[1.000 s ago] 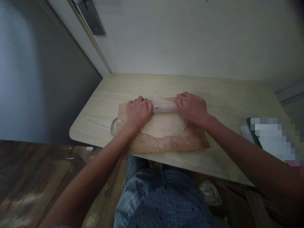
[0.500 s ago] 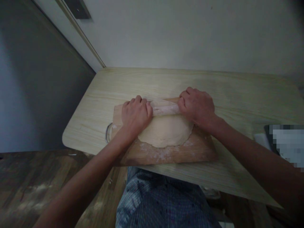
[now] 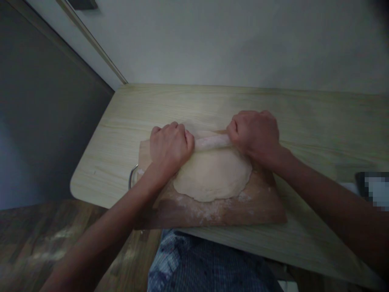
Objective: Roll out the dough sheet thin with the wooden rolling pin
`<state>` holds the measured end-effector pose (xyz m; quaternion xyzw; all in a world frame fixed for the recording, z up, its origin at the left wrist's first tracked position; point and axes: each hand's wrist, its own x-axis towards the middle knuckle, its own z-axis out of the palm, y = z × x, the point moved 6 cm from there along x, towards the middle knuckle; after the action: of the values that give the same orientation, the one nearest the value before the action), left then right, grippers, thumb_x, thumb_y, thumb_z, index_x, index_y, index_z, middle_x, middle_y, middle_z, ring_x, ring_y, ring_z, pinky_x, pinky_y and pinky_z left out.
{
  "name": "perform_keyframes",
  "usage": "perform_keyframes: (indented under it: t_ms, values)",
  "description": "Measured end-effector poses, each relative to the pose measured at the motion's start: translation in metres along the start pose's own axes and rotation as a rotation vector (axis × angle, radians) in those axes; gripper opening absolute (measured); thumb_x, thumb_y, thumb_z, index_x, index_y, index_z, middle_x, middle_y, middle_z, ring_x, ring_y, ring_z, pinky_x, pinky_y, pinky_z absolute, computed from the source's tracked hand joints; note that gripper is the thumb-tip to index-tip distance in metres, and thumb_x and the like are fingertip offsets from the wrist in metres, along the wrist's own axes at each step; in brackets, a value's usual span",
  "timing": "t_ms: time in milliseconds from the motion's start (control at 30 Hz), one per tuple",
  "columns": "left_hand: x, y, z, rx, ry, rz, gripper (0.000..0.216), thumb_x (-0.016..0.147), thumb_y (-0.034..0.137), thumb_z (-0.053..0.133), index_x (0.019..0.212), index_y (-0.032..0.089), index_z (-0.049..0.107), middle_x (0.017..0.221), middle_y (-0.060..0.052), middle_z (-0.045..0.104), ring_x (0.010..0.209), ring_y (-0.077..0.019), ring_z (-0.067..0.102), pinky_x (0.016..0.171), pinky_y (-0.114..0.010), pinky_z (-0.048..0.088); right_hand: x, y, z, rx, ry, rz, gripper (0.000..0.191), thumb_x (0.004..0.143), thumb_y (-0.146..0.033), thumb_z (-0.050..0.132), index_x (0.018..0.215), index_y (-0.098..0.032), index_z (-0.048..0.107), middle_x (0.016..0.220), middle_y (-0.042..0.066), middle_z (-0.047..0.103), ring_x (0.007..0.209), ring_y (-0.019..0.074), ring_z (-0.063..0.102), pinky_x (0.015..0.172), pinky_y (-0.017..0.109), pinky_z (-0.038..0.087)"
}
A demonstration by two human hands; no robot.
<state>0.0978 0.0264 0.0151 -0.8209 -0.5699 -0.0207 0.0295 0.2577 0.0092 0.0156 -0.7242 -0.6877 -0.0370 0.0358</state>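
Note:
A flat, pale sheet of dough (image 3: 212, 174) lies on a wooden cutting board (image 3: 194, 215) dusted with flour. Across its far part rests a floury rolling pin (image 3: 212, 142). My left hand (image 3: 170, 146) is closed round the pin's left end, knuckles up. Round the right end, my right hand (image 3: 254, 132) is wrapped in a fist. Both ends of the pin are hidden under my fingers. A little of the dough shows beyond the pin.
The board sits at the front edge of a light wood-grain table (image 3: 310, 134), its metal handle (image 3: 132, 175) to the left. A wall (image 3: 212, 40) rises behind the table. At the far right lies a dark-edged, blurred-out object (image 3: 361, 182).
The view has shifted slightly, and the board sits lower in it. More dough shows on the near side of the pin. Both hands keep their hold on the pin.

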Motion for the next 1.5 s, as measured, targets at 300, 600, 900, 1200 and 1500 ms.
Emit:
perform_keyframes:
  t_ms: [300, 600, 900, 1200, 1500]
  values:
    - [0.020, -0.008, 0.002, -0.025, -0.077, -0.121, 0.050, 0.087, 0.034, 0.021, 0.083, 0.010, 0.065, 0.080, -0.015, 0.063, 0.082, -0.0275, 0.059, 0.074, -0.039, 0.041, 0.016, 0.006, 0.000, 0.071, 0.076, 0.068, 0.052, 0.086, -0.036, 0.027, 0.087, -0.008, 0.071, 0.074, 0.018, 0.066, 0.077, 0.0301, 0.061, 0.064, 0.041, 0.043]
    - [0.037, -0.016, 0.010, -0.070, -0.016, -0.116, 0.049, 0.085, 0.039, 0.027, 0.087, 0.012, 0.067, 0.084, -0.015, 0.064, 0.082, -0.0264, 0.060, 0.070, -0.037, 0.044, 0.029, 0.007, 0.005, 0.053, 0.036, 0.120, 0.049, 0.085, -0.035, 0.031, 0.090, -0.006, 0.070, 0.084, 0.020, 0.067, 0.078, 0.0291, 0.063, 0.064, 0.039, 0.045]
    - [-0.003, 0.001, 0.001, -0.018, 0.114, -0.035, 0.053, 0.088, 0.034, 0.020, 0.086, 0.010, 0.067, 0.088, -0.017, 0.066, 0.081, -0.0271, 0.062, 0.067, -0.036, 0.043, -0.014, 0.000, 0.000, 0.031, 0.130, 0.078, 0.046, 0.086, -0.025, 0.025, 0.091, -0.010, 0.068, 0.095, 0.016, 0.066, 0.084, 0.0250, 0.061, 0.067, 0.035, 0.041]
    - [-0.065, 0.015, -0.007, -0.082, 0.259, 0.129, 0.039, 0.093, 0.033, 0.024, 0.104, 0.013, 0.055, 0.101, -0.012, 0.063, 0.097, -0.0219, 0.056, 0.086, -0.036, 0.037, -0.078, -0.009, -0.015, 0.045, 0.232, -0.159, 0.043, 0.091, -0.028, 0.025, 0.096, -0.011, 0.065, 0.102, 0.013, 0.066, 0.093, 0.0212, 0.058, 0.082, 0.032, 0.039]
    - [-0.092, 0.007, 0.000, -0.111, 0.287, 0.190, 0.039, 0.093, 0.035, 0.028, 0.116, 0.013, 0.050, 0.112, -0.011, 0.060, 0.104, -0.0231, 0.051, 0.095, -0.038, 0.033, -0.083, 0.022, -0.001, 0.475, 0.295, -0.418, 0.030, 0.087, -0.036, 0.044, 0.099, -0.019, 0.066, 0.101, 0.009, 0.066, 0.095, 0.0196, 0.058, 0.084, 0.035, 0.046]
